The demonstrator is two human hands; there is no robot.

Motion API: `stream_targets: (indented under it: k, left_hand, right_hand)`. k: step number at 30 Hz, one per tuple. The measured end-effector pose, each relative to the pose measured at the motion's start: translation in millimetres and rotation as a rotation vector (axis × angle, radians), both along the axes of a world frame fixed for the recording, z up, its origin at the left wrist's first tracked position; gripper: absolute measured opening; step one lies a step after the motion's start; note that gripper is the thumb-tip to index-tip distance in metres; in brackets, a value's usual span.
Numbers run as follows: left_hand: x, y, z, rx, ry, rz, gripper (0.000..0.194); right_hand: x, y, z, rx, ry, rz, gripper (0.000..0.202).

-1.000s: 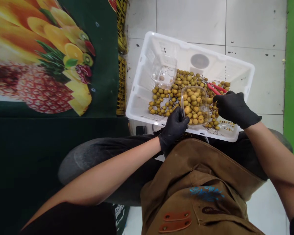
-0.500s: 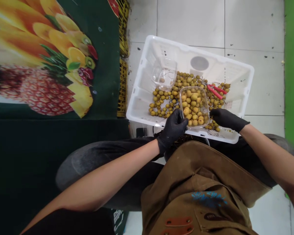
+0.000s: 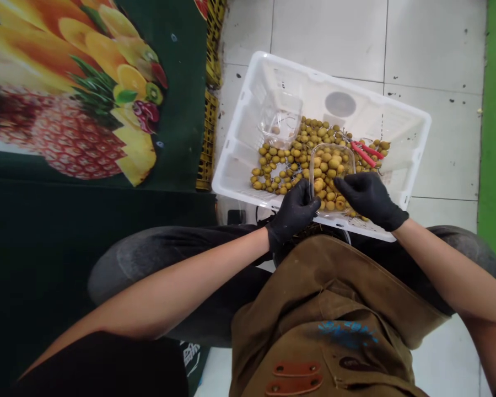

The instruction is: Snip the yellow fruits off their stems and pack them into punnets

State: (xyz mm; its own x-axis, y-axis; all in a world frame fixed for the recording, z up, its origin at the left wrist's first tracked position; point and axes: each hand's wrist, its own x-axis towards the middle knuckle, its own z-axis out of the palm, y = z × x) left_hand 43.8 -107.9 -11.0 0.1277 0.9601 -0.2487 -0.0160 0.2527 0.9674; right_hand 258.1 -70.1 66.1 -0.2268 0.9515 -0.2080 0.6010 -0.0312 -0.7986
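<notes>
"Two black-gloved hands show: the left hand and the right hand. How does the left one stand?"

"Closed on the near left edge of a clear plastic punnet, thumb over the rim."

"And the right?"

"Its fingers are bent over the punnet's right side, tips beside the fruit. I cannot tell whether they pinch anything."

"What does the punnet hold?"

"A heap of longans, yellowish brown. It is over the near side of a white plastic crate; whether its base rests on anything is hidden."

"What lies around it in the crate?"

"Darker longans on stems spread across the bottom, reaching out on both sides of the punnet. Just beyond the right hand, red-handled snips lie on them, handles slightly apart."

"And at the crate's far left?"

"A second clear punnet, with a single round fruit showing in it."

"Beyond the crate?"

"A brown apron on the person's near side, pale floor tiles on the far side, and to the left yellow crates beside a dark green fruit-printed sheet."
</notes>
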Motion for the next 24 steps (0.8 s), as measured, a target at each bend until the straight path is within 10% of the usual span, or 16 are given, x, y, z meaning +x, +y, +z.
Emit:
stream_targets:
  k: [7, 15, 24]
  left_hand:
    - [0.6, -2.4, 6.2, -0.022, 0.013, -0.023, 0.028]
    - [-0.2, -1.6, 2.1, -0.025, 0.0, -0.011, 0.028]
    - [-1.8, 1.7, 1.8, 0.019, 0.051, -0.039, 0.024]
  right_hand:
    - [-22.1, 8.3, -23.4, 0.037, -0.021, 0.014, 0.056]
    - [49.4, 29.6, 12.2, 0.323, -0.611, -0.069, 0.025]
    - [-11.5, 7.6, 8.2, 0.036, -0.827, 0.683, 0.04]
